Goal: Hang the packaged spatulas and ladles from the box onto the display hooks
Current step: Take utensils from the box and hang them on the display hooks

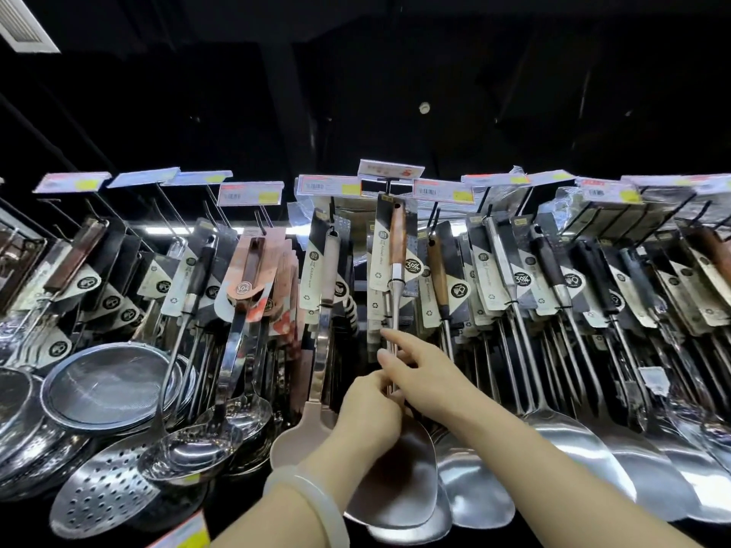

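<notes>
While both hands meet at the middle of the rack, they hold one packaged spatula (396, 270) by its steel shaft. The left hand (370, 413), a pale bangle (312, 496) on its wrist, is closed around the shaft just above the blade (399, 476). The right hand (419, 369) pinches the shaft a little higher, its forefinger stretched up along the steel. This spatula has a brown wooden handle backed by a black-and-white card, and its top sits right under a price tag (391, 170); whether it is on the hook cannot be told. To its left hangs a beige spatula (322, 310), then ladles and a slotted skimmer (106, 488) near a stack of strainers (110, 385). To the right, rows of steel spatulas (553, 350) hang on hooks, cards overlapping. No box shows.
</notes>
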Available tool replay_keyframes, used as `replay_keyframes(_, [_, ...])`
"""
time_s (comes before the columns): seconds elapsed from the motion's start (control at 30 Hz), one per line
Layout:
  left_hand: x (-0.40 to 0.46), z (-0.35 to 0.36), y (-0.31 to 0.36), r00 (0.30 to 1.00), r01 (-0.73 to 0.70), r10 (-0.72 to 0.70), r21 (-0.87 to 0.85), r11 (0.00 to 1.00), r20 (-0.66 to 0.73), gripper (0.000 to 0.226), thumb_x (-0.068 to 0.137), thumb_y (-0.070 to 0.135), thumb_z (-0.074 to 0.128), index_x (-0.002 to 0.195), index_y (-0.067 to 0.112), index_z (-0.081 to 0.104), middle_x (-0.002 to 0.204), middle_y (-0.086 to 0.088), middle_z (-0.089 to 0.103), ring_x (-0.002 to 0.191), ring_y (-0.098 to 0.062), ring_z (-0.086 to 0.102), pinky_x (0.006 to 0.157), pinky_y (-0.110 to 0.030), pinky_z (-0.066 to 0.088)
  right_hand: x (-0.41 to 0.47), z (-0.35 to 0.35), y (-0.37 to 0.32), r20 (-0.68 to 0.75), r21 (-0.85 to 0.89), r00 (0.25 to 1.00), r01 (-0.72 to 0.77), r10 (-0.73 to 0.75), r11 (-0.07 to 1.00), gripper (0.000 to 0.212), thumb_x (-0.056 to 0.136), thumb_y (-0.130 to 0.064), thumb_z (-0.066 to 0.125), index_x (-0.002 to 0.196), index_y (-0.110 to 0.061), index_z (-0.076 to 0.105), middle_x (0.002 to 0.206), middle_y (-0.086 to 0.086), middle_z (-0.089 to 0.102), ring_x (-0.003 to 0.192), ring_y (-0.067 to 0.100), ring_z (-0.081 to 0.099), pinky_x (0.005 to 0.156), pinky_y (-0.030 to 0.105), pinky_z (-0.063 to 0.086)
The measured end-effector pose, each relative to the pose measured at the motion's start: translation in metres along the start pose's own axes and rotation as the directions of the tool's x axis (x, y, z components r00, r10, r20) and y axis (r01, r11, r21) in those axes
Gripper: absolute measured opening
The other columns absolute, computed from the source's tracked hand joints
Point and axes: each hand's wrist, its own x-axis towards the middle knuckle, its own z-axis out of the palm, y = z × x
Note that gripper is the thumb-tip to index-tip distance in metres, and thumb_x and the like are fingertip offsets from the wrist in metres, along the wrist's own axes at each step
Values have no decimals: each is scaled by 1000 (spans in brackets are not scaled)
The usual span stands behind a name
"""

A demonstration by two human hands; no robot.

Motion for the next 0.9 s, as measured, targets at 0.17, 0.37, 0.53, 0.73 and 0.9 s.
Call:
replay_keyframes(0.17, [-3, -2, -3, 1000, -8, 7, -20, 1000, -29, 19, 86, 4, 47, 89, 12, 64, 80, -10, 66, 78, -25, 59, 71, -35, 46, 8, 10, 1, -21, -78, 1000, 2, -3, 997, 37, 96, -32, 43, 132, -27, 51, 132, -1, 58, 122, 16, 53, 107, 35, 39])
replay_keyframes(0.37, [2, 3, -6, 999, 30, -32, -67, 997, -33, 17, 85, 2, 48, 91, -1, 64, 68, -6, 56, 64, -19, 45, 59, -29, 35, 12, 11, 3, -66, -99, 998, -9, 3, 995, 29, 93, -39, 44, 114, -30, 61, 108, -2, 67, 108, 18, 59, 98, 41, 45])
replay_keyframes(0.53, [2, 10, -8, 999, 34, -35, -98, 995, -14, 18, 85, 4, 49, 94, 0, 65, 77, -11, 60, 62, -17, 46, 55, -25, 35, 12, 7, 13, -90, -32, 996, 3, -6, 999, 22, 93, -40, 45, 101, -33, 64, 89, -5, 66, 95, 16, 62, 90, 39, 50])
replay_keyframes(0.73, [6, 19, -17, 999, 45, -43, -94, 995, 18, 15, 88, 10, 52, 94, 6, 65, 96, -22, 68, 79, -23, 57, 69, -32, 40, 12, -2, 24, -44, -40, 999, -17, 15, 999, 19, 91, -42, 46, 95, -32, 63, 87, -3, 67, 84, 15, 61, 87, 37, 51])
replay_keyframes(0.9, [10, 21, -28, 995, 97, -92, -115, 989, 50, 14, 90, 7, 49, 97, 10, 60, 87, -13, 67, 86, -25, 63, 89, -37, 48, 13, -7, 27, 72, -119, 995, -56, 65, 991, 33, 83, -42, 62, 114, -32, 58, 100, -1, 61, 96, 13, 59, 88, 26, 46])
